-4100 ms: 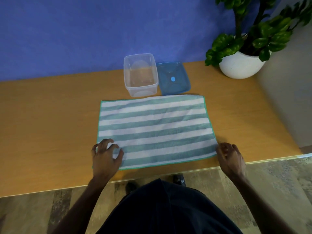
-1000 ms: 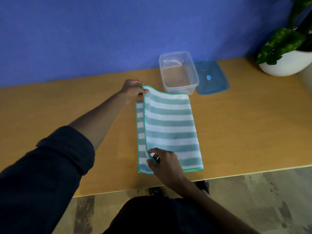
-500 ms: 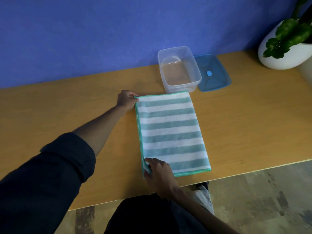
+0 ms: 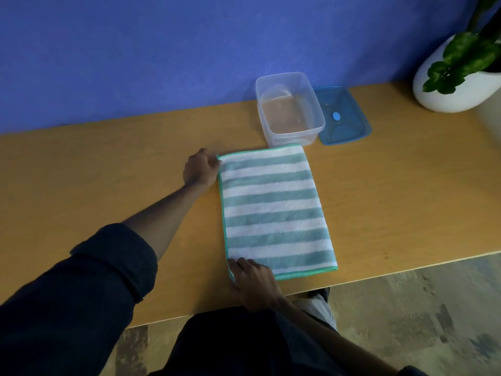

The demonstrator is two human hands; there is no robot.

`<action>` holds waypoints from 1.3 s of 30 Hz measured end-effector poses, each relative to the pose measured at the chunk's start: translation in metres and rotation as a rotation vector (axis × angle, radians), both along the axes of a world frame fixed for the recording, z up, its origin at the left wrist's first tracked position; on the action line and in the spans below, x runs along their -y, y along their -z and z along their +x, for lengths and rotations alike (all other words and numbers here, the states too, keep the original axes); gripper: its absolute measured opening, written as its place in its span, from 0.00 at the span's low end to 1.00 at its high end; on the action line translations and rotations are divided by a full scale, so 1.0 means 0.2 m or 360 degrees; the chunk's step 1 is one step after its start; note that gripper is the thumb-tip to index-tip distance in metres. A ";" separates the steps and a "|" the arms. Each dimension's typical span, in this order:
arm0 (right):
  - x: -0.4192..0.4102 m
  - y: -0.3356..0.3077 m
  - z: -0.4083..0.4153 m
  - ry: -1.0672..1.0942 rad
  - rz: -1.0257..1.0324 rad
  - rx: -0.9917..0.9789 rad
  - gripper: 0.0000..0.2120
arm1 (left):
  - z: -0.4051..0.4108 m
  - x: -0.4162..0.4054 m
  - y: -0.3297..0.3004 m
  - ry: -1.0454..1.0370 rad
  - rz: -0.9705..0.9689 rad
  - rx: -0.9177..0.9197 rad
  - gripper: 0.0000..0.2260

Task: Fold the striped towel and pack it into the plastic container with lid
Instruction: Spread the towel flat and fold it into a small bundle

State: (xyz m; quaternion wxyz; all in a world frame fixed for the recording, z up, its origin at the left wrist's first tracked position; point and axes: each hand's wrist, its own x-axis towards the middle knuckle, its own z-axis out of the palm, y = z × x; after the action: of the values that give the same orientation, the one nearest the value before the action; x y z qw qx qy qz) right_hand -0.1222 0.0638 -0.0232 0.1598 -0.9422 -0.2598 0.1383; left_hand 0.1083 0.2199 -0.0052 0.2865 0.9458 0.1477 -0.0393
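Note:
The green-and-white striped towel (image 4: 273, 210) lies flat on the wooden table (image 4: 108, 164), folded in half into a tall rectangle. My left hand (image 4: 200, 169) pinches its far left corner. At the near left corner my right hand (image 4: 253, 278) holds the doubled edge against the table. Just beyond the towel's far edge stands the clear plastic container (image 4: 290, 109), empty and without its lid. The blue lid (image 4: 343, 116) lies flat on the table to the container's right.
A white pot with a green plant (image 4: 458, 77) stands at the table's far right. A blue wall runs behind the table. The table's front edge is close to my body, with patterned floor below.
The towel's right half was brought over onto the left half and laid down. In the last half second both hands stayed on the left corners, and the towel has settled flat.

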 end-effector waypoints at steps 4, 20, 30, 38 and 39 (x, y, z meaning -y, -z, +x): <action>0.02 0.00 -0.01 -0.0146 -0.0083 0.0075 0.16 | -0.22 0.03 -0.02 -0.0026 -0.0026 -0.0149 0.20; 0.54 -0.16 0.04 0.0437 0.0337 -0.0182 0.16 | -1.16 0.18 0.03 0.0036 0.0207 -0.0499 0.22; 1.00 -0.14 0.17 0.0822 0.0035 -0.0164 0.20 | -1.31 0.34 -0.01 -0.0409 -0.0250 -0.0360 0.09; 1.05 -0.11 0.13 0.0813 0.0180 -0.0533 0.11 | -1.41 0.47 -0.13 -0.1106 -0.1423 -0.0192 0.07; 1.07 -0.13 0.13 0.0846 0.0278 -0.0600 0.11 | -1.42 0.48 -0.16 -0.1158 -0.1482 -0.0180 0.08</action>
State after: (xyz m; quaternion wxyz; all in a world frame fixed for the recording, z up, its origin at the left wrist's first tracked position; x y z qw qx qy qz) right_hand -0.0961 -0.1500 0.0037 0.3157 -0.9176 0.0181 0.2410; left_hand -0.1759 0.1246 0.0273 0.6581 0.6055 0.4447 -0.0496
